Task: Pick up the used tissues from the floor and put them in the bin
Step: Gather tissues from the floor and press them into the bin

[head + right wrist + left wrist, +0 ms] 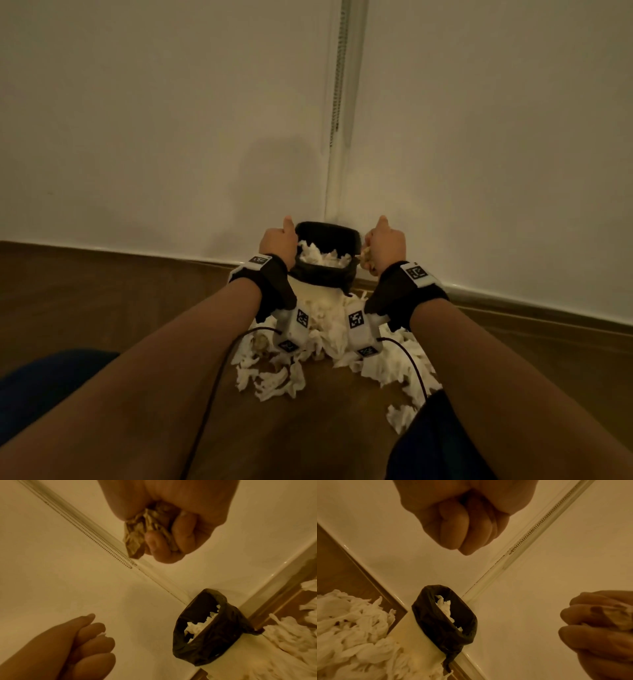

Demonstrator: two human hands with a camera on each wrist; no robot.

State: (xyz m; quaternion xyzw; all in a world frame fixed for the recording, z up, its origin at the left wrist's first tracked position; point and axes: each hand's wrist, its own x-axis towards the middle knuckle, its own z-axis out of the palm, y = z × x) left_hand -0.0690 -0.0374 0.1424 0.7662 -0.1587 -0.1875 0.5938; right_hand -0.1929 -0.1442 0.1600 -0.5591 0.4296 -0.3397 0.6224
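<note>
A white bin with a black liner point(352, 236) stands in the wall corner, with white tissues point(320, 257) inside. My right hand point(385, 243) is raised beside the bin's right rim and grips a crumpled, stained tissue point(137, 534) in its fist. My left hand point(278, 240) is a tight fist at the bin's left rim. Only a white sliver of tissue point(102, 634) shows between its fingers point(96, 642). A heap of white tissues point(274, 377) lies on the floor in front of the bin, under my wrists. The same heap point(351, 628) fills the lower left of the left wrist view.
Pale walls meet behind the bin at a corner strip point(337, 137), with a skirting board point(513, 301) along the brown wooden floor point(102, 308). Dark blue clothing point(51, 387) shows at the lower left and lower right. Thin cables run from the wrist cameras.
</note>
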